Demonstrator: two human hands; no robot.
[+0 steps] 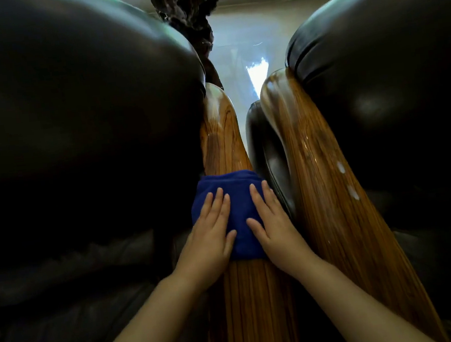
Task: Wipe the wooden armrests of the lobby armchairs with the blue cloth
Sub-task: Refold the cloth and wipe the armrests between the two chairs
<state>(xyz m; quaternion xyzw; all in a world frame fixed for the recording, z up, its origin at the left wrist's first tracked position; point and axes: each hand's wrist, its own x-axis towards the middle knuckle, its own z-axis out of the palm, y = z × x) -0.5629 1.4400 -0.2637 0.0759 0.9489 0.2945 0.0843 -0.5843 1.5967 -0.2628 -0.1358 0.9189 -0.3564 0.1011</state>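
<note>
While both hands lie flat w/ fingers spread, left hand [210, 229] & right hand [273, 221] press the blue cloth [236, 206] onto the center armrest [224, 143], mid-frame, prob. for even pressure; right armrest [316, 160] shows white spots, likely unwiped.

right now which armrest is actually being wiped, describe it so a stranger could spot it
Two dark leather armchairs stand side by side, each with a glossy wooden armrest facing the gap between them. It is the left armrest. Only it has the blue cloth draped over it, with the left hand and right hand pressed flat on top.
</note>
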